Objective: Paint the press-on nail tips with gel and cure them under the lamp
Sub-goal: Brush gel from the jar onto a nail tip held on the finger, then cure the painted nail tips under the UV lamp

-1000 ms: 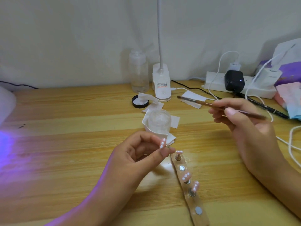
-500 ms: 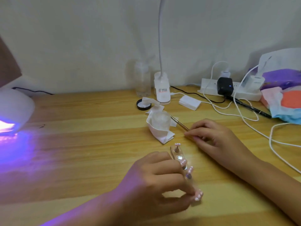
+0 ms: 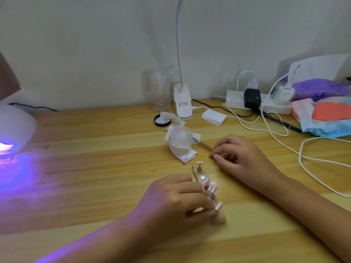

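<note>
Pinches a pink press-on nail tip (image 3: 218, 206) at the near end of the clear strip holder (image 3: 196, 172) with the left hand (image 3: 176, 202), pinches the thin metal brush (image 3: 203, 145) against the wooden bench (image 3: 95, 168) with the right hand (image 3: 245, 158), probably closes the painting step, next needs the holder carried to the glowing white lamp (image 3: 13, 128) far left.

- The left hand (image 3: 171, 204), lifted a second ago, is now down at lower centre, its fingers (image 3: 201, 202) pinching the nail tip (image 3: 218, 205) onto the holder strip (image 3: 201, 176).
- The right hand (image 3: 247, 160) has lowered the brush (image 3: 202, 144) onto the worktop (image 3: 95, 168).
</note>
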Available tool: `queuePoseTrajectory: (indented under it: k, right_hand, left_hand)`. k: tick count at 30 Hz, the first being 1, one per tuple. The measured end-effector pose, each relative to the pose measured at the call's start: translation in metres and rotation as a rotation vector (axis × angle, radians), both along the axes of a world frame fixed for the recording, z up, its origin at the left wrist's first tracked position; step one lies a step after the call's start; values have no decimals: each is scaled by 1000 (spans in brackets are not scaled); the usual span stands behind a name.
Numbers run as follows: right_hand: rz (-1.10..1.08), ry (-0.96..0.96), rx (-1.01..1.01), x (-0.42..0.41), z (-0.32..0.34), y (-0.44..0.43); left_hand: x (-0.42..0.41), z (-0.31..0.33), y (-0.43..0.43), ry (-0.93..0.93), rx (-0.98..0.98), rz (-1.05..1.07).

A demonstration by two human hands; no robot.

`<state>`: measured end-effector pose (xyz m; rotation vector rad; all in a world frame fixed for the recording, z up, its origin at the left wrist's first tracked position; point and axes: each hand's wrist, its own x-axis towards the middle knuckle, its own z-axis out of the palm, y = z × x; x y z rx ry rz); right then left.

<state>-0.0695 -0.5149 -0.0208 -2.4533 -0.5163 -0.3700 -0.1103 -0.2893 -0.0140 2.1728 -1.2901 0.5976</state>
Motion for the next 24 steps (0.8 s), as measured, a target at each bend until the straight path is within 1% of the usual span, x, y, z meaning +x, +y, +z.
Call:
queuePoseTrajectory:
  k: [3,6,8,9,10,11,12,13,14,15,16,17,19,20,22,24]
  right_hand:
    - [-3,1,-8,0,1,0]
    - [-22,20,52,-2,8,2]
    - [-36,23,110,-3,23,4]
    - [-33,42,108,-5,34,2]
    - [-20,91,58,-8,47,-1]
    - [10,161,-54,-13,58,-5]
    - [47,238,-230,-21,68,-10]
    - [95,298,-406,-31,72,-17]
    - [131,356,-538,-44,74,-21]
    - [161,417,-636,-56,72,-23]
    - [172,473,-689,-67,69,-18]
    - [179,498,-692,-76,62,-9]
    - [140,479,-619,-86,47,15]
    - [92,427,-554,-88,38,25]
    - [-5,330,-505,-88,27,38]
    - [-92,347,-489,-89,31,40]
  left_hand:
    - [0,2,1,39,8,0]
    - [-2,4,3,109,2,15]
    - [-3,6,7,237,-38,36]
    - [-2,7,9,338,-80,59]
    - [-2,8,11,461,-143,79]
    - [-1,9,11,591,-229,93]
    - [1,11,11,703,-324,105]
    - [3,13,10,786,-412,127]
    - [7,16,9,849,-488,161]
    - [11,17,8,906,-552,204]
    - [15,17,8,964,-607,251]
    - [18,18,9,1013,-649,291]
    - [21,18,11,1070,-696,313]
    - [22,17,11,1075,-701,310]
    - [22,15,10,1076,-702,296]
    - [24,12,10,1081,-732,294]
